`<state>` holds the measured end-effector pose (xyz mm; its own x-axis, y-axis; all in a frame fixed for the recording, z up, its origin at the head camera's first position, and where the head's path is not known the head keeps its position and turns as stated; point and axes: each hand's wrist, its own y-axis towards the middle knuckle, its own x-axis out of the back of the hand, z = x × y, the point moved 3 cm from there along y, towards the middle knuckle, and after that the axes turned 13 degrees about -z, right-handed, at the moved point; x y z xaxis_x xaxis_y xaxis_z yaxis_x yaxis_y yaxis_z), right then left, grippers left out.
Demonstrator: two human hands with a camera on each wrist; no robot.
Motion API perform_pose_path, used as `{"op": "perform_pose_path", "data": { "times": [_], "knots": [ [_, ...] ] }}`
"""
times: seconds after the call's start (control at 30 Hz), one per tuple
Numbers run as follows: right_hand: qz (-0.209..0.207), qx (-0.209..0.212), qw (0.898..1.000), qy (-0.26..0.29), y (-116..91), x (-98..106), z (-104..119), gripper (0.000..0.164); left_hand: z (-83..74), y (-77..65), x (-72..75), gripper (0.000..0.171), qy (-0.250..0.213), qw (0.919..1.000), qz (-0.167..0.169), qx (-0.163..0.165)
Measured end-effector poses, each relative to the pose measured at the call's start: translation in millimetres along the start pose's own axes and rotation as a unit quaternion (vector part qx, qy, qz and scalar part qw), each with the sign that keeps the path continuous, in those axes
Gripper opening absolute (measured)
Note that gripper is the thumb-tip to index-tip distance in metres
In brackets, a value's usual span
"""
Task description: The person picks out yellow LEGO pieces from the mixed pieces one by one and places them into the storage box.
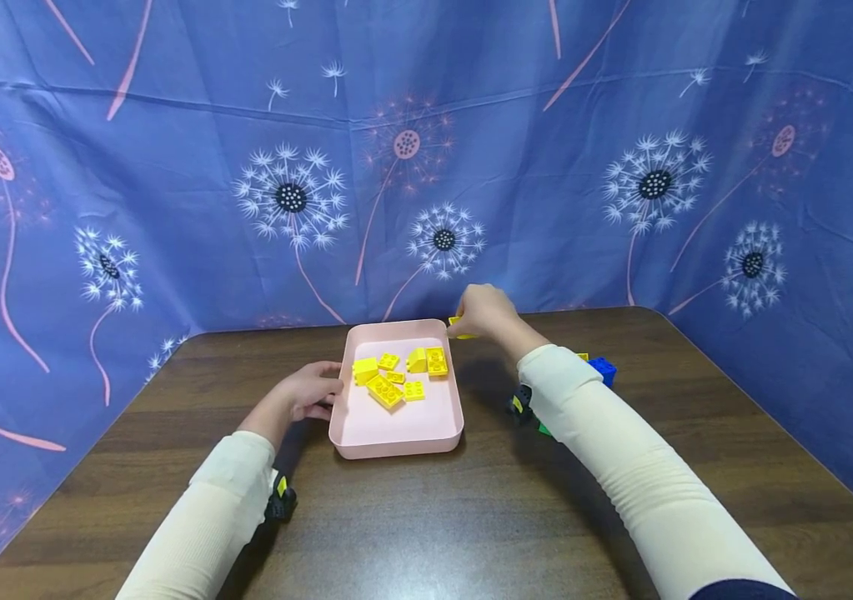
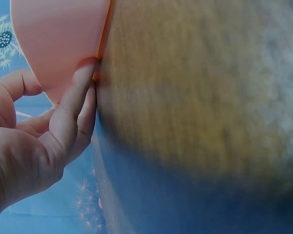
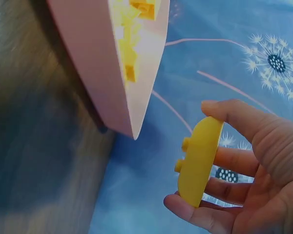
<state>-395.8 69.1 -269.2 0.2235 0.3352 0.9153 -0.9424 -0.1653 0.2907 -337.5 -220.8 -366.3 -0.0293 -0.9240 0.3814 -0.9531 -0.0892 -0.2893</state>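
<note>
A shallow pink tray (image 1: 396, 437) stands on the table with several yellow toy bricks (image 1: 384, 392) in it. My left hand (image 1: 311, 390) holds the tray's left wall, with fingers at the rim and others low on its outer side, as the left wrist view shows. Just beyond the tray's far right corner, my right hand (image 1: 488, 312) pinches a yellow toy brick (image 3: 200, 161) between thumb and fingers. That brick has rounded ends and two studs showing, and it hangs in the air beside the tray in the right wrist view.
Partly hidden by the right forearm, a blue brick (image 1: 602, 371), a bit of yellow brick (image 1: 583, 356) and a green piece (image 1: 544, 429) lie on the brown wooden table (image 1: 411, 525). A blue dandelion-print cloth (image 1: 531, 208) hangs behind the table's back edge and along its sides.
</note>
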Motion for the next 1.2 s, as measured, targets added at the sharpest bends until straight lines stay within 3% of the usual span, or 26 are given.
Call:
{"op": "perform_pose_path", "data": {
  "times": [0.23, 0.53, 0.83, 1.2],
  "knots": [
    [0.008, 0.000, 1.000, 0.006, 12.1, -4.1, 25.0, 0.030, -2.2, 0.2, 1.5, 0.063, -0.003, 1.0000, -0.001, -0.003],
    [-0.001, -0.032, 0.998, 0.060, 20.0, -7.2, 50.1, 0.037, -3.2, 0.6, 0.7, 0.063, -0.001, 1.0000, 0.000, 0.001],
    [-0.005, -0.044, 0.994, 0.102, 25.8, -21.6, 52.2, 0.031, -5.2, 0.7, 1.0, 0.062, 0.000, 1.0000, -0.005, -0.001],
    [-0.021, -0.022, 0.992, 0.125, 28.8, -57.4, 42.0, 0.043, -1.1, -0.4, -1.1, 0.063, -0.004, 1.0000, -0.003, 0.002]
  ]
}}
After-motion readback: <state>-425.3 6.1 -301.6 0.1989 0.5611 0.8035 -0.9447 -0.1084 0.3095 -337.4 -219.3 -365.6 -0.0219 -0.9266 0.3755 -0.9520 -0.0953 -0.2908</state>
